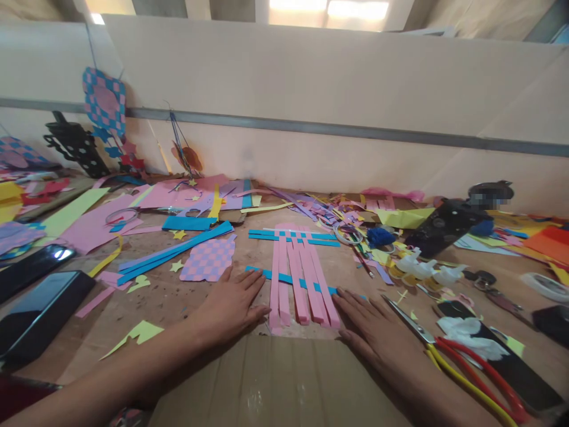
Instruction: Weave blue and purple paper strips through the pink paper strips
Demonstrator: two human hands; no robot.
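Note:
Several long pink paper strips (pixel 319 267) lie side by side on the table, their far ends woven with two blue strips. A loose blue paper strip (pixel 284 277) crosses them nearer to me, passing over some and under others. My left hand (pixel 233 299) lies flat, fingers stretched, its fingertips at that strip's left end. Flat on the table at the right is my right hand (pixel 373 323), its fingertips by the strip's other end and partly covering it. Beside my left fingers rests a pink-and-lilac checkered woven piece (pixel 208 260).
Scissors (pixel 429 338) with red and yellow handles lie right of my right hand, near small glue bottles (pixel 415 267). Brown cardboard (pixel 275 379) sits in front of me. Paper scraps (pixel 324 207) cover the back. A dark tumbler (pixel 444 225) leans at right; a phone (pixel 33 261) lies left.

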